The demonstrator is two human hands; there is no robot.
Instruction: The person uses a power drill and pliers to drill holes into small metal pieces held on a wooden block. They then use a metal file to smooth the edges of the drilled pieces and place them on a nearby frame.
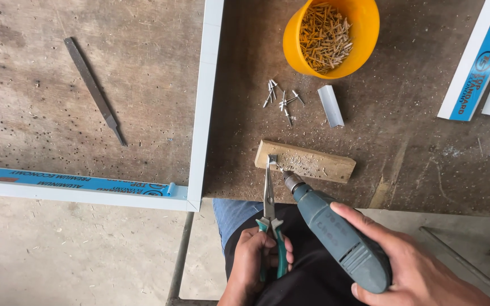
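Up top, an orange bowl brims with rivets; loose rivets and a small metal angle lie below. On the wooden block, the left hand squeezes green-handled pliers, the right hand grips a grey drill; a file lies inside the white frame

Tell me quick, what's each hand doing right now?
Left hand: closed on green-handled pliers.
Right hand: closed on a grey-green power drill.
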